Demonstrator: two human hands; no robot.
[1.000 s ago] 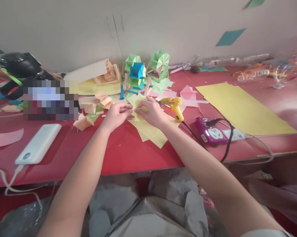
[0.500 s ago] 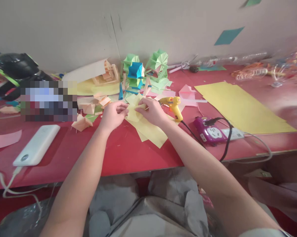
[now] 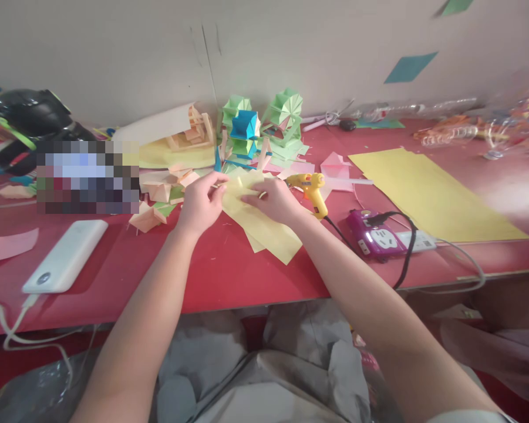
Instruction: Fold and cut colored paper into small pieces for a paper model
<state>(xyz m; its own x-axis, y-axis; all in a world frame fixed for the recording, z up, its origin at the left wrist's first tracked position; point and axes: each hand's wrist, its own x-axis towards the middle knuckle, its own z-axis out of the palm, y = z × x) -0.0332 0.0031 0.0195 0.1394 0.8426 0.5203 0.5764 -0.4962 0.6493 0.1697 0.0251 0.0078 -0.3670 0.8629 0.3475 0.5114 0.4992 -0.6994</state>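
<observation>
Both hands on the small yellow paper piece (image 3: 242, 191), mid-table, resting atop loose yellow sheets (image 3: 268, 232) on the red table (image 3: 229, 276). L hand (image 3: 201, 202): thumb + fingers pinched together on the piece's left edge. R hand (image 3: 272, 200): fingers closed down on its right side, pressing it flat-ish; exact pinch vs. press hard to tell, view blurred there. Step in hand, my read: folding/creasing the piece, edges being brought into line between the two grips. Next move, as I judge it, calls for holding the L pinch steady as anchor while R fingertips run along the fold, w/ corners matched first so the crease doesn't go skew. Care not to drag the sheets underneath. Surroundings: yellow glue gun (image 3: 310, 189) just beside R hand, its black cord running to the purple power strip (image 3: 374, 235) to the right. Big yellow sheet (image 3: 427, 197) further right, well apart. Behind the work: green + blue folded paper models (image 3: 258, 126) near the wall, peach folded bits (image 3: 167, 188) just left of L hand. White power bank (image 3: 66, 255) far left, cable off the table edge.
</observation>
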